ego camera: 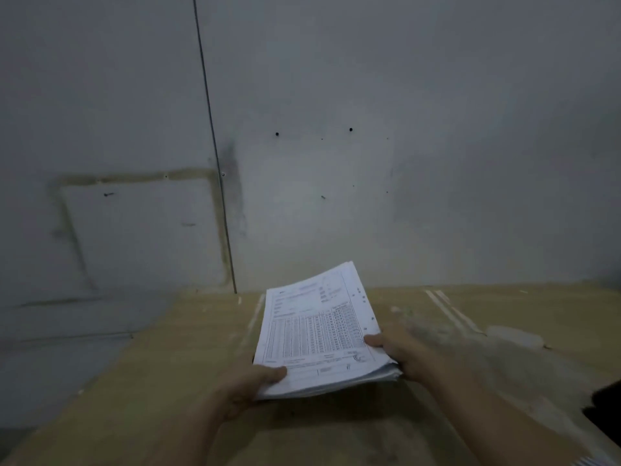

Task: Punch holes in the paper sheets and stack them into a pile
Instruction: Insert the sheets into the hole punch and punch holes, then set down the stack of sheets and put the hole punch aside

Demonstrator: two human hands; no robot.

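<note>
Grey wall (pixel 369 95) behind; tan bench (pixel 336 432) runs up to it. Paper stack (pixel 319 331) held over the bench middle, nearer its far edge, long axis running away from the person and leaning slightly right, far end raised, printed table facing up. Left hand (pixel 248 385) clamps near left corner, thumb on top. Right hand (pixel 403 351) clamps near right edge, thumb on top, fingers beneath.

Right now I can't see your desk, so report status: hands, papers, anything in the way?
Left hand and right hand both gripping paper stack. Stack over wooden table. No punch visible.
</note>
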